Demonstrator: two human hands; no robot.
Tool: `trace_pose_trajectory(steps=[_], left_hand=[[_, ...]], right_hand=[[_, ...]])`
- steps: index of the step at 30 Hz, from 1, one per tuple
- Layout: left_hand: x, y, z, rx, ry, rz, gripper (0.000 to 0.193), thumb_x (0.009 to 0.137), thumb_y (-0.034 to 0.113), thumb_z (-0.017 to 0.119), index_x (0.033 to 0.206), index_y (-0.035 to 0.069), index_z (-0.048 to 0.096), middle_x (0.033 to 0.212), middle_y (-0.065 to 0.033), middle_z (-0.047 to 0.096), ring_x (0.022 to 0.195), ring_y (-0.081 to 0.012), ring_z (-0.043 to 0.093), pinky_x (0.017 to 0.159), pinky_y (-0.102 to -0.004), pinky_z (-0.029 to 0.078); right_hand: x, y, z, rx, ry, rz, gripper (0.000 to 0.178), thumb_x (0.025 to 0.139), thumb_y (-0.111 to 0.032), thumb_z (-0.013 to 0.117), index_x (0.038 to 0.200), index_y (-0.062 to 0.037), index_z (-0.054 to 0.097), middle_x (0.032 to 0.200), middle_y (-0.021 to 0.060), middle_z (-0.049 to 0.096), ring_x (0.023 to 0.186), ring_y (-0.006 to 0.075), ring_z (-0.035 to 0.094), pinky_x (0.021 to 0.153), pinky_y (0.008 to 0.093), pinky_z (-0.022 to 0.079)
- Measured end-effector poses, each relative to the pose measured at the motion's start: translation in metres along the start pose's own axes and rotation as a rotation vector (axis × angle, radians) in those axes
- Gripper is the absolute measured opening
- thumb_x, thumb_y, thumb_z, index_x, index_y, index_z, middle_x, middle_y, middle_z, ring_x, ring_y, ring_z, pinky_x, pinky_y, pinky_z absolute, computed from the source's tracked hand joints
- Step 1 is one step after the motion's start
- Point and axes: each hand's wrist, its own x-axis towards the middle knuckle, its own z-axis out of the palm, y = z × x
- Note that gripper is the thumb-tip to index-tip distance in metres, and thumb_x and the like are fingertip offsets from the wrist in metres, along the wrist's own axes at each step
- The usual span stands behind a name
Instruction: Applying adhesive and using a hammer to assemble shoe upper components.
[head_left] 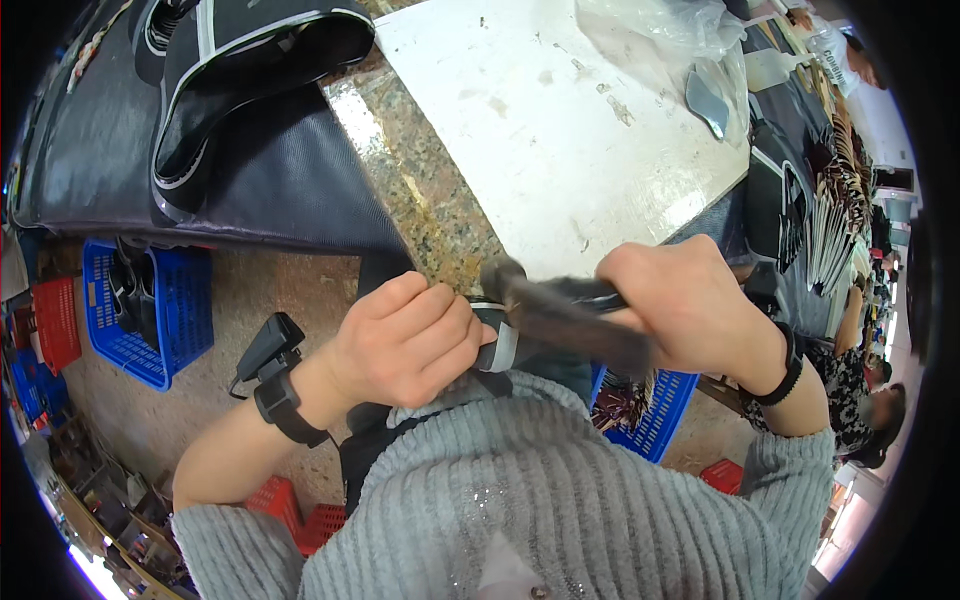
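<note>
At the near edge of the granite slab, my left hand (410, 340) is closed on a black shoe upper (489, 322) with a light grey strip; most of the piece is hidden by the fingers. My right hand (690, 310) grips a hammer (570, 315), smeared by motion. Its dark head is by my left fingertips, over the slab's edge; whether it touches the piece I cannot tell. Further off to the left, a black shoe upper (190, 130) with pale edging lies on a dark padded surface (290, 180).
A white board (560, 130) lies on the granite slab (430, 190), with clear plastic (680, 30) and a grey curved piece (707, 103) at its far right. Blue baskets (185, 310) stand on the floor. Stacked pieces (835, 230) and people are at the right.
</note>
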Motion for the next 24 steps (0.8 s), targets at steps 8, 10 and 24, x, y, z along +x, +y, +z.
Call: trace_pose_trajectory(steps=[8, 10, 24], left_hand=[[-0.008, 0.007, 0.000, -0.150, -0.008, -0.347, 0.028, 0.072, 0.014, 0.080, 0.089, 0.003, 0.061, 0.095, -0.0121, 0.061, 0.088, -0.0285, 0.059, 0.079, -0.0396, 0.047], [-0.013, 0.014, 0.006, -0.196, 0.148, -0.618, 0.067, 0.066, 0.017, 0.086, 0.119, -0.001, 0.049, 0.119, -0.0169, 0.052, 0.100, -0.0331, 0.055, 0.084, -0.0409, 0.046], [-0.010, 0.058, -0.040, -0.550, -0.012, -1.090, 0.019, 0.082, 0.014, 0.073, 0.074, 0.001, 0.061, 0.065, -0.0091, 0.059, 0.057, -0.0147, 0.056, 0.054, -0.0277, 0.044]], right_hand=[[0.003, 0.008, 0.003, -0.040, 0.174, -0.043, 0.031, 0.086, -0.032, 0.066, 0.086, -0.0059, 0.051, 0.064, 0.0117, 0.054, 0.057, 0.0325, 0.059, 0.050, 0.0384, 0.045], [0.007, 0.030, -0.001, 0.015, 0.403, 0.039, 0.027, 0.086, -0.030, 0.065, 0.094, -0.0071, 0.053, 0.070, 0.0128, 0.056, 0.063, 0.0318, 0.060, 0.054, 0.0384, 0.046], [0.039, 0.005, 0.027, 0.608, 0.372, -0.035, 0.039, 0.083, -0.013, 0.067, 0.119, -0.0015, 0.057, 0.110, 0.0134, 0.062, 0.104, 0.0256, 0.059, 0.093, 0.0337, 0.044]])
